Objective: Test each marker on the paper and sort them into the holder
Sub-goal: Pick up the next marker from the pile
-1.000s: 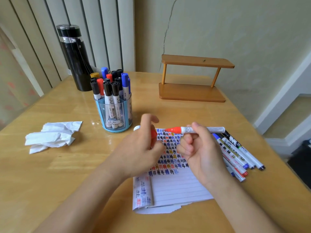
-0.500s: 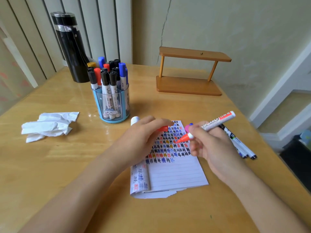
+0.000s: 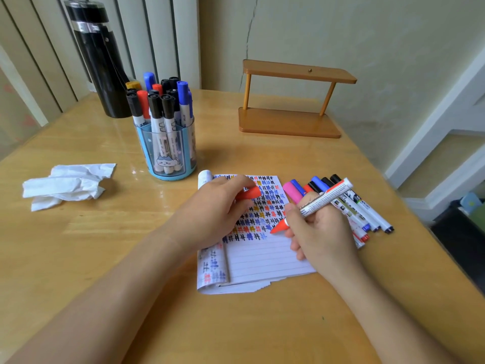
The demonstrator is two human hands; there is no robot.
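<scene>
My right hand [image 3: 319, 232] grips an uncapped red marker [image 3: 324, 198] like a pen, its red tip just above the lined paper [image 3: 265, 253] at the end of the last row of coloured marks. My left hand [image 3: 210, 211] rests on the paper's left part and holds the marker's red cap [image 3: 248, 193] between its fingers. A blue see-through holder [image 3: 168, 151] with several capped markers stands behind the paper. A row of several capped markers [image 3: 364, 211] lies on the table right of the paper, partly hidden by my right hand.
A crumpled white tissue [image 3: 68, 185] lies at the left. A tall black flask [image 3: 97, 59] stands at the back left by the blinds. A small wooden shelf [image 3: 291, 101] sits at the back against the wall. The table's right edge [image 3: 420, 232] runs close to the loose markers.
My right hand has turned the red marker from level to tip-down and lowered it to the paper. My left hand, with the cap, has settled on the paper.
</scene>
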